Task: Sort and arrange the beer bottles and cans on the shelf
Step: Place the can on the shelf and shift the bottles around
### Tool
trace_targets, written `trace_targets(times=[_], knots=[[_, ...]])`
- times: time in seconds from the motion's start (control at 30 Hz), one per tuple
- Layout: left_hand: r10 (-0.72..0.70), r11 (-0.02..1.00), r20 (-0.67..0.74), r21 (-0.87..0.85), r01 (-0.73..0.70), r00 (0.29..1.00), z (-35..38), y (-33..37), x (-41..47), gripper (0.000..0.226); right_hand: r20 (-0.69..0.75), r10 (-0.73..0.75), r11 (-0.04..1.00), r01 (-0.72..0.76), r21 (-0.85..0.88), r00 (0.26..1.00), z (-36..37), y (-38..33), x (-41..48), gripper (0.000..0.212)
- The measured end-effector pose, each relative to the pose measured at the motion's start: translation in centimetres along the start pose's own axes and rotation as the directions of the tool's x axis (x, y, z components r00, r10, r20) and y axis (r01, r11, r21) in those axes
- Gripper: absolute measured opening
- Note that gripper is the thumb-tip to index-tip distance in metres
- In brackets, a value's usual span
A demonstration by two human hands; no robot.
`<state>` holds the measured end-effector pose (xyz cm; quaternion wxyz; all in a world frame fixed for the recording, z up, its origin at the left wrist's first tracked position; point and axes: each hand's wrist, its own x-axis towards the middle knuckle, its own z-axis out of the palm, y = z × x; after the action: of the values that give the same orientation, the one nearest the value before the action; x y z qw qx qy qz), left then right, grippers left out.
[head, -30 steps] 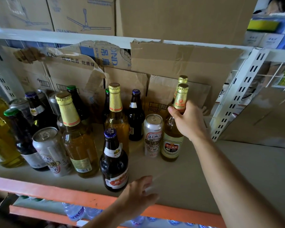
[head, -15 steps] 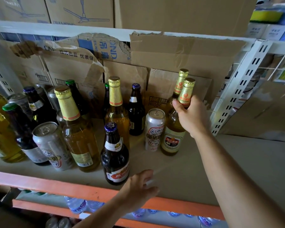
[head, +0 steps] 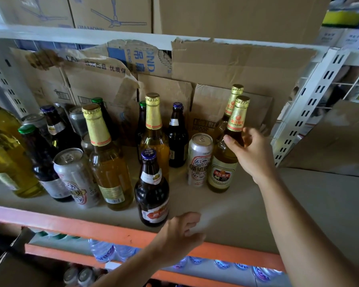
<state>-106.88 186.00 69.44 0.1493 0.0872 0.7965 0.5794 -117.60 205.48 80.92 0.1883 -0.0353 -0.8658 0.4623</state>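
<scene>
A red-and-white can point(head: 199, 162) is standing just left of the gold-foiled amber bottle point(head: 223, 172), right of centre on the shelf point(head: 298, 204), with a twin bottle point(head: 234, 100) crowding behind. The right hand point(head: 251, 154) is gripping its neck. The left hand point(head: 178, 235), at lower centre, is hanging loosely curled and holding nothing.

A pale grey shelf board point(head: 298, 204) lies in a white metal frame with slotted uprights point(head: 311, 104), and an orange metal rail point(head: 71, 223) runs along its front edge. At the back, torn brown cardboard sheets point(head: 226, 65) stand upright. On the level above sit brown cardboard boxes printed with ceiling fans point(head: 112, 15). Below the rail, clear plastic water bottles with blue labels point(head: 102, 250) show. The light is dim.
</scene>
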Motion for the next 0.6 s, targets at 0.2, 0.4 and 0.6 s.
trace_targets(times=[0.2,0.4,0.6], knots=[[0.010,1.000,0.001,-0.008,-0.010,1.000,-0.1,-0.1,-0.5,0.075,0.041,0.098,0.994,-0.099,0.033,0.994,1.9,1.7,-2.1,0.081],[0.009,1.000,-0.034,-0.026,-0.010,0.999,-0.6,-0.3,-1.3,0.065,-0.377,-0.027,0.998,0.047,0.045,0.926,2.3,0.1,-4.6,0.025],[-0.002,0.997,-0.011,-0.076,0.001,1.000,-0.8,0.2,-2.2,0.036,-0.102,-0.305,0.951,0.298,-0.081,0.947,4.2,-2.3,-4.8,0.029]])
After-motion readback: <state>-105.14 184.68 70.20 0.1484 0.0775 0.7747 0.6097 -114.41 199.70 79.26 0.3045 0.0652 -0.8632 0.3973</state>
